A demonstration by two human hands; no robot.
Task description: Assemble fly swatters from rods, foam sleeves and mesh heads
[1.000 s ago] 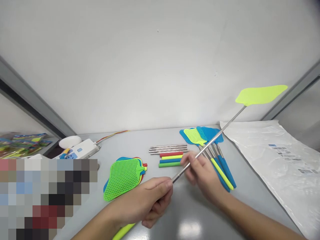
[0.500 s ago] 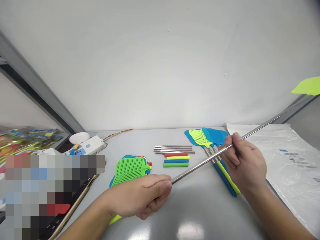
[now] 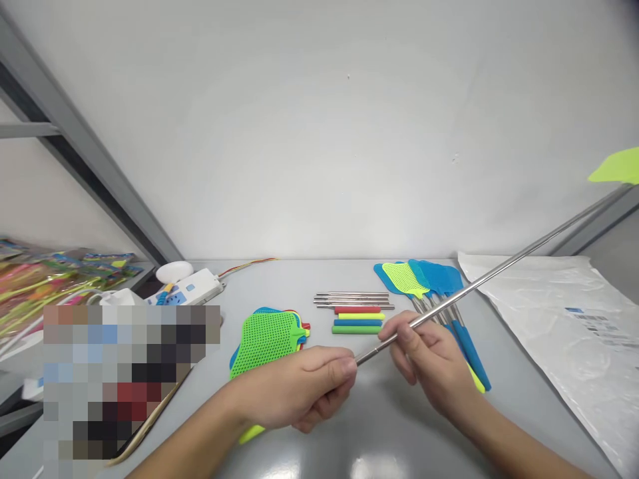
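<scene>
Steel telescopic fly swatter (image 3: 499, 271) with lime-green head (image 3: 618, 166) is being gripped by closed fingers of left hand (image 3: 299, 389) and right hand (image 3: 429, 352).

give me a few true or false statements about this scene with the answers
1. The left hand and the right hand both grip one steel rod. True.
2. The lime mesh swatter head on that rod lies flat on the table. False: it is held up at the rod's far end, cut off by the picture's right edge.
3. Red, yellow, blue and green foam grips lie in a row next to the loose steel rods. True.
4. The stack of mesh swatter heads lies right of the right hand. False: it lies on the left, just beyond the left hand.
5. A plastic bag lies at the right side of the view. True.
</scene>
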